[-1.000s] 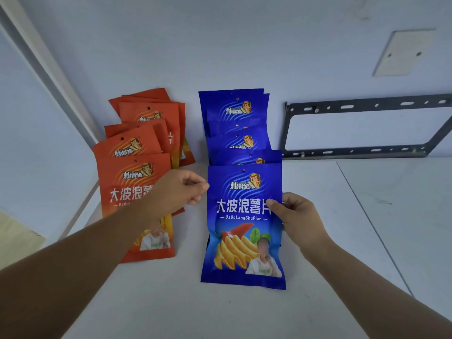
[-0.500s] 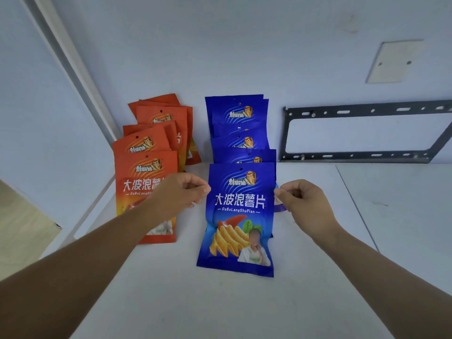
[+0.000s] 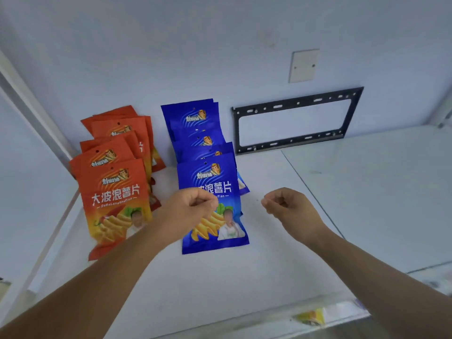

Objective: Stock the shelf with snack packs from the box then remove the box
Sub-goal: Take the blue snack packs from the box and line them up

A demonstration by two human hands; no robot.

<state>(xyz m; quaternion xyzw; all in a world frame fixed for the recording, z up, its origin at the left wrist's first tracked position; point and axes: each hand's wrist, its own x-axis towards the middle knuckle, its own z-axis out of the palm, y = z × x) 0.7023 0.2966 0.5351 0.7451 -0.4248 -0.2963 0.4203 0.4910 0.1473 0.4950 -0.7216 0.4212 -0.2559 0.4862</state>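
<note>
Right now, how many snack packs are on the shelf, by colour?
Orange snack packs: at least 5
Blue snack packs: at least 5
Total: at least 10. Each colour stands in an overlapping row, so packs hidden behind others cannot be ruled out.

- Two overlapping pack rows lie side by side on your shelf (image 3: 269, 265): left row (image 3: 115, 192), right row (image 3: 208, 172).
- Right of them, a bracket (image 3: 296, 104) sits on the back wall.
- A wall plate (image 3: 303, 66) sits above the bracket.
</note>
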